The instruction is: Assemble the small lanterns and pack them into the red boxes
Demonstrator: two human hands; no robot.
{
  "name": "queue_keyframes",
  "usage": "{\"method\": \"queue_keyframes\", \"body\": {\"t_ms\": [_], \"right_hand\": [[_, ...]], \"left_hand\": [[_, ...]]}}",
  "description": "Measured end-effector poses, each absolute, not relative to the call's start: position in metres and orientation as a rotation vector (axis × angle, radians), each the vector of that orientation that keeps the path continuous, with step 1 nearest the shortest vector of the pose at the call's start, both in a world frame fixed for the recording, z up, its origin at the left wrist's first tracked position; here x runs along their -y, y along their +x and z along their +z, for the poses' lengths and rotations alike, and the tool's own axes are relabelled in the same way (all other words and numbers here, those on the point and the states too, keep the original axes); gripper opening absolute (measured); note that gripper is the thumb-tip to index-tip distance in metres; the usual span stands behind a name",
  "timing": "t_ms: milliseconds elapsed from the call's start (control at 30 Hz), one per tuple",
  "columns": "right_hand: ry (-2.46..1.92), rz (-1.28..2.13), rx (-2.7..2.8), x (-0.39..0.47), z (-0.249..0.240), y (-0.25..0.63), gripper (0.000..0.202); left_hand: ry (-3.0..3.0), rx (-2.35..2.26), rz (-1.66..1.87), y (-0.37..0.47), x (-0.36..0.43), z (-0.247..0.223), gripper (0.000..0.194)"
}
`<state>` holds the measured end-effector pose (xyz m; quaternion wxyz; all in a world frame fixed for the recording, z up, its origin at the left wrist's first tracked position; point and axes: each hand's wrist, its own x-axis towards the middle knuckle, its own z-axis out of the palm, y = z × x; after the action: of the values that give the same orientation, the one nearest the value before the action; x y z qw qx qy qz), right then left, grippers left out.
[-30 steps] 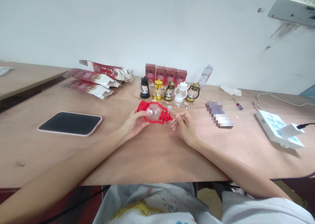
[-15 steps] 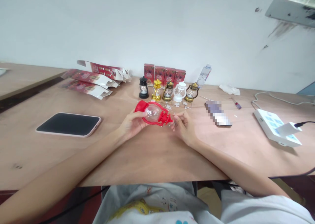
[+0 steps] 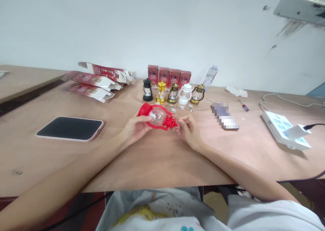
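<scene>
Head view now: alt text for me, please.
The left hand holds a red, clear-globed plastic lantern sideways; the right hand is at its pointed top. Behind stand five black, gold, bronze and white lanterns, then four red cardboard boxes.

from the head we look forward and down, near our bare left hand point(image 3: 137, 129) and bare right hand point(image 3: 190, 132). beyond the flat brown wooden table point(image 3: 162, 166), we face a pale-grey wall point(image 3: 162, 24).

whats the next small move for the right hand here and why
Probably a slight nudge of the thin wire toward the red lantern with the right hand: its fingertips appear to pinch the wire beside the lantern's pointed top, while the left hand grips the base end, which should steady the lantern.
</scene>
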<state>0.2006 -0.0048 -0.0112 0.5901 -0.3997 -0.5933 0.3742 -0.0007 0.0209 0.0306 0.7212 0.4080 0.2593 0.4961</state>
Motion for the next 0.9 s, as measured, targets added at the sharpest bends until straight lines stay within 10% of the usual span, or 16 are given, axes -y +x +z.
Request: {"method": "queue_keyframes", "body": {"t_ms": [900], "right_hand": [[-1.301, 0.325, 1.692, -0.017, -0.009, 0.217, 0.015]], "left_hand": [[0.926, -0.829, 1.257, 0.013, -0.013, 0.031, 0.041]]}}
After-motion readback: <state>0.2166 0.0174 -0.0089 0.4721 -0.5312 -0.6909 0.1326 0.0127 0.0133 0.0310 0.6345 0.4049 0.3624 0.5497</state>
